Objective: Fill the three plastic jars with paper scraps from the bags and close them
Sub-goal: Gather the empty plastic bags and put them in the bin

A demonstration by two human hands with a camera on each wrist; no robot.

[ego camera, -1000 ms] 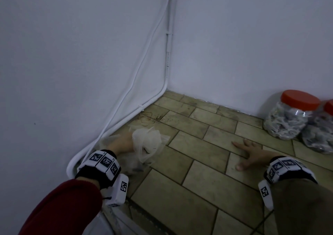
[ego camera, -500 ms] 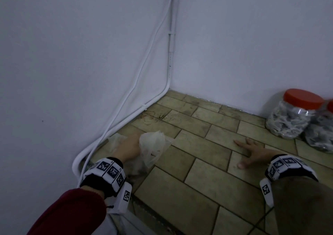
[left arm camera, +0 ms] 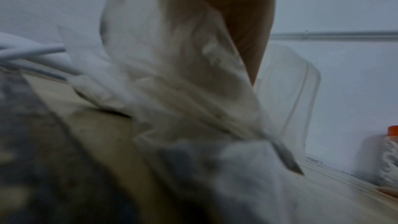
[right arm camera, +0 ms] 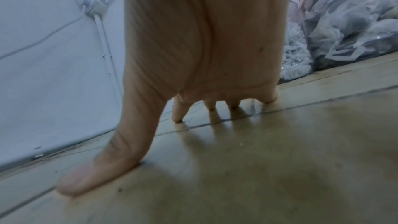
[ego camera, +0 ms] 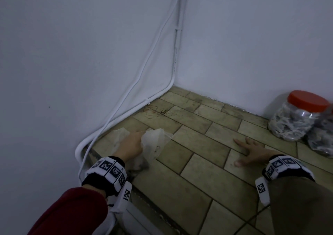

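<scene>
My left hand (ego camera: 132, 143) grips a crumpled translucent plastic bag (ego camera: 155, 143) on the tiled floor near the wall corner; the bag hides its fingers. The left wrist view shows the bag (left arm camera: 172, 83) bunched up against the hand (left arm camera: 237, 14), with grey scraps blurred low inside it. My right hand (ego camera: 251, 148) lies flat on the tiles with its fingers spread and holds nothing; in the right wrist view its fingertips (right arm camera: 177, 117) press on the floor. Two clear jars full of paper scraps stand by the right wall, one (ego camera: 297, 121) with an orange lid on, the other (ego camera: 322, 139) cut by the frame edge.
White cables (ego camera: 144, 80) and a white conduit (ego camera: 115, 121) run down the wall corner and along the floor edge to the left of the bag. A white ledge (ego camera: 137, 220) lies below my left wrist. Beige tiles (ego camera: 198, 144) spread between my hands.
My left hand and the bag have shifted slightly right and toward me. The right hand has stayed planted on the floor.
</scene>
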